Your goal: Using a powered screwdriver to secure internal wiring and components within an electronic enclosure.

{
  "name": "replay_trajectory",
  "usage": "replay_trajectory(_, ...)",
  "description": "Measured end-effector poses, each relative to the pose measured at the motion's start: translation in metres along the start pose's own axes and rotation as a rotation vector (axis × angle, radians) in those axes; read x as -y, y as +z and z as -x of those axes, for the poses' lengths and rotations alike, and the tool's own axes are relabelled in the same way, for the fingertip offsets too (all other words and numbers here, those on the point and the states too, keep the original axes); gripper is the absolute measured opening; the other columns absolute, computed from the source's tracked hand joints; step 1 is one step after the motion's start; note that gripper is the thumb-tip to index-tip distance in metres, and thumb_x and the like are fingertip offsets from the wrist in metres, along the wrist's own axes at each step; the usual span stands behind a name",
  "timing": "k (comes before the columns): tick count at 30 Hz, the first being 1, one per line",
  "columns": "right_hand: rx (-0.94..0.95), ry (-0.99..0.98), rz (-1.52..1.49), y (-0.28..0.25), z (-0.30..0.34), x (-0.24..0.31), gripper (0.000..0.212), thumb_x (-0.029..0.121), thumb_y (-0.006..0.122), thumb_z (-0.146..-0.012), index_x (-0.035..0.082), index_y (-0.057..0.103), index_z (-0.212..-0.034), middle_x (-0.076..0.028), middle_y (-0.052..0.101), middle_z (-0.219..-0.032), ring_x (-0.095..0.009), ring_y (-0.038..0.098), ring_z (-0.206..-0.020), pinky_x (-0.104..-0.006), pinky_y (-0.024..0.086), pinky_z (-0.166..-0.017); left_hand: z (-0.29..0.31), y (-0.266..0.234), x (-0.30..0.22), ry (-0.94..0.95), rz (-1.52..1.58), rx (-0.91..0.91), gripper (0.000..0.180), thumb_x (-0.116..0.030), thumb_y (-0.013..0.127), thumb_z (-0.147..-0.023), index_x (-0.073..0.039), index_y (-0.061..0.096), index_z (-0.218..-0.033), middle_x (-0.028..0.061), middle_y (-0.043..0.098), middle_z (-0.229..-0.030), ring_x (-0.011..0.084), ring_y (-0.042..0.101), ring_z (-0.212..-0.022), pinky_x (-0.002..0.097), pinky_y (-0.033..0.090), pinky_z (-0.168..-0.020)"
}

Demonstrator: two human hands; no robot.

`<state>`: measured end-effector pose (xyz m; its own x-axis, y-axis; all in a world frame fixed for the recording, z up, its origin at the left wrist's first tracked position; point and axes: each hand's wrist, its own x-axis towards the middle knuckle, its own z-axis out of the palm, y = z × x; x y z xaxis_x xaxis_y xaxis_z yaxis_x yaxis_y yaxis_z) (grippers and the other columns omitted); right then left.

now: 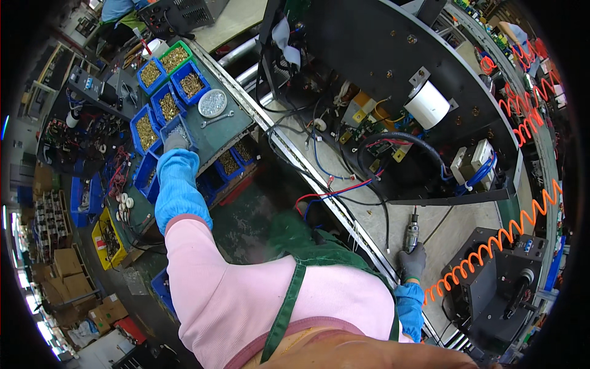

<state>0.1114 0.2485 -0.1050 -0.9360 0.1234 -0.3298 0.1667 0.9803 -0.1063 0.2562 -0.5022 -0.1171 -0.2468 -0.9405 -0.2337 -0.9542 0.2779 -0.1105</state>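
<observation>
My left hand (176, 142), in a grey glove below a blue sleeve cover, reaches into a small blue bin of silver screws (179, 130) on the side bench. Its fingertips are hidden among the bin's contents. On the right, my right hand (412, 262), also gloved in grey, is wrapped round a pneumatic screwdriver (412, 232) with its bit pointing away from me. Just beyond that tool stands a large black metal chassis (369, 46), open toward me, with a white cylinder (428, 106), circuit boards and loose cables inside.
More blue bins (146, 133) hold brass-coloured fasteners beside a round dish of small parts (212, 103) and a wrench (217, 119). An orange coiled hose (473, 269) crosses the right side near another black housing (491, 289). Red and black cables (335, 192) hang over the conveyor edge.
</observation>
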Motion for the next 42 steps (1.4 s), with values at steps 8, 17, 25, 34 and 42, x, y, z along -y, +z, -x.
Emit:
replay_trajectory(8, 0.031, 0.013, 0.015, 0.000, 0.001, -0.008, 0.050, 0.026, 0.066, -0.059, 0.003, 0.052, -0.102, -0.021, 0.057, -0.101, -0.039, 0.054, -0.097, -0.0468, 0.045, -0.083, 0.008, 0.020, 0.022, 0.057, 0.275, -0.253, 0.027, -0.029, 0.062, -0.080, -0.015, 0.066, -0.103, 0.0136, 0.065, -0.103, 0.0308, 0.061, -0.098, 0.0412, 0.048, -0.085)
replay_trajectory(17, 0.257, -0.101, -0.531, 0.002, -0.030, -0.033, 0.057, 0.020, 0.067, -0.064, -0.002, 0.050, -0.113, -0.015, 0.062, -0.088, -0.028, 0.061, -0.076, -0.0378, 0.050, -0.068, 0.081, -0.016, -0.033, 0.146, 1.579, -0.166, 0.021, -0.013, 0.059, -0.086, -0.004, 0.064, -0.105, 0.0060, 0.065, -0.088, 0.0155, 0.061, -0.078, 0.0250, 0.047, -0.072)
replay_trajectory(25, 0.686, -0.007, -1.499, -0.018, 0.020, -0.057, 0.060, 0.024, 0.067, -0.063, 0.001, 0.050, -0.116, -0.008, 0.059, -0.083, -0.016, 0.059, -0.069, -0.0281, 0.049, -0.058, 0.294, 0.027, -0.134, 0.905, 1.164, 0.676, 0.034, 0.009, 0.045, -0.074, 0.000, 0.061, -0.103, 0.0072, 0.062, -0.092, 0.0140, 0.061, -0.081, 0.0242, 0.049, -0.069)
replay_trajectory(34, 0.652, -0.332, -0.655, -0.063, 0.039, -0.060, 0.057, 0.026, 0.072, -0.063, 0.002, 0.054, -0.111, -0.006, 0.058, -0.082, -0.015, 0.055, -0.073, -0.0276, 0.045, -0.066, 0.412, 0.080, -0.232, 1.256, 0.741, 0.506, 0.021, -0.018, 0.058, -0.084, -0.010, 0.064, -0.102, 0.0088, 0.063, -0.088, 0.0215, 0.061, -0.078, 0.0339, 0.048, -0.068)
replay_trajectory(42, 0.689, -0.287, -0.593, -0.056, 0.042, -0.046, 0.058, 0.027, 0.073, -0.066, 0.005, 0.055, -0.116, -0.005, 0.059, -0.080, -0.013, 0.055, -0.073, -0.0283, 0.045, -0.065, 0.431, 0.112, -0.271, 1.467, 0.149, 0.033, 0.022, -0.017, 0.056, -0.078, -0.015, 0.063, -0.098, 0.0095, 0.060, -0.090, 0.0286, 0.060, -0.081, 0.0410, 0.049, -0.066)
